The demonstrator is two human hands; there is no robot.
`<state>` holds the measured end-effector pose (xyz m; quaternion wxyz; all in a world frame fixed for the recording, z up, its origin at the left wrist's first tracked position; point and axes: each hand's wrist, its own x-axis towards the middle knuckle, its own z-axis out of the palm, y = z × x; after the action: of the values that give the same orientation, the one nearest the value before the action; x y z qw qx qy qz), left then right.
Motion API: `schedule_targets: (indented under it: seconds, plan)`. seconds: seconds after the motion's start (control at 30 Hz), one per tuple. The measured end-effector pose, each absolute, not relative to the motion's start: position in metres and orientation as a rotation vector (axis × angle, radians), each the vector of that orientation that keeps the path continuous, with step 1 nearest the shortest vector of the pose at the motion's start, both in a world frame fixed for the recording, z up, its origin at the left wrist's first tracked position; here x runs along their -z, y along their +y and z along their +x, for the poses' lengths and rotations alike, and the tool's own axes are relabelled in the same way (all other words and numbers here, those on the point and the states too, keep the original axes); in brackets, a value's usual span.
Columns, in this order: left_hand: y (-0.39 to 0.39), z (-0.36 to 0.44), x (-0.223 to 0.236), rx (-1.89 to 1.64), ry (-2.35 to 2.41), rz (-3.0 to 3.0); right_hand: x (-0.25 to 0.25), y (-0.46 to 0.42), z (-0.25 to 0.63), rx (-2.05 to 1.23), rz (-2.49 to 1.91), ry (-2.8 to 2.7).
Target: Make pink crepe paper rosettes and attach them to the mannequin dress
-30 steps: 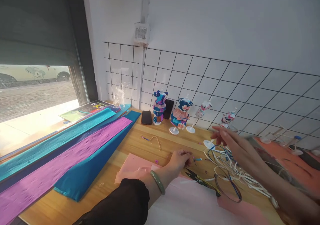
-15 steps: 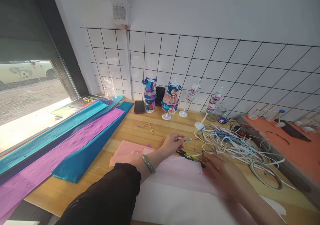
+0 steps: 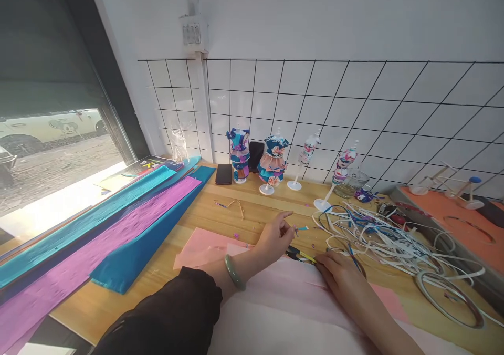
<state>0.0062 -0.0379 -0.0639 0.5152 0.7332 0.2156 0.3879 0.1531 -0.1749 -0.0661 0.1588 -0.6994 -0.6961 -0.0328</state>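
My left hand point(image 3: 275, 237), with a green bangle point(image 3: 234, 272) at the wrist, hovers over the top edge of pale pink paper point(image 3: 283, 281). Its index finger is stretched out and the other fingers curl loosely; I see nothing held in it. A small blue scrap point(image 3: 303, 228) lies just beyond its fingertips. Below them is a black and yellow utility knife point(image 3: 302, 255), lying at the paper's edge. My right hand point(image 3: 340, 273) has its fingers closed over the knife's right end, which they hide. Coral pink paper point(image 3: 202, 247) lies partly under the pale sheets.
Several small dress forms point(image 3: 272, 158) in paper outfits stand along the wall grid. White and blue strips point(image 3: 386, 234) heap at the right, beside an orange surface point(image 3: 452, 213). Long purple paper point(image 3: 149, 213) and blue paper point(image 3: 118, 271) lie left. A phone point(image 3: 224, 174) lies behind.
My right hand has moved onto the right end of the knife. My left index finger has lifted and straightened. The view has shifted slightly, and coral paper now shows beside my right forearm.
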Motion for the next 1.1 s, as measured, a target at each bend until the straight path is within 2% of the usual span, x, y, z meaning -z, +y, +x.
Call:
schedule_targets:
  seconds: [0.17, 0.33, 0.57, 0.73, 0.93, 1.1]
  plan:
    - [-0.037, 0.002, 0.061, -1.072, 0.572, 1.853, 0.063, -0.181, 0.161, 0.024, -1.945, -1.773]
    - [-0.033, 0.002, 0.058, -1.061, 0.670, 1.831, 0.054, -0.190, 0.179, -0.061, -1.969, -1.575]
    - [-0.042, 0.000, 0.052, -0.776, 0.677, 2.012, 0.042, -0.191, 0.176, -0.256, -1.922, -1.218]
    - [-0.048, -0.004, 0.049, -0.578, 0.407, 2.235, 0.036, -0.187, 0.164, -0.411, -1.799, -0.934]
    - [-0.044, -0.005, 0.052, -0.390, 0.226, 2.646, 0.040, -0.186, 0.177, -0.249, -1.870, -0.997]
    - [-0.042, -0.006, 0.053, -0.331, 0.259, 2.712, 0.056, -0.185, 0.196, -0.141, -1.988, -1.157]
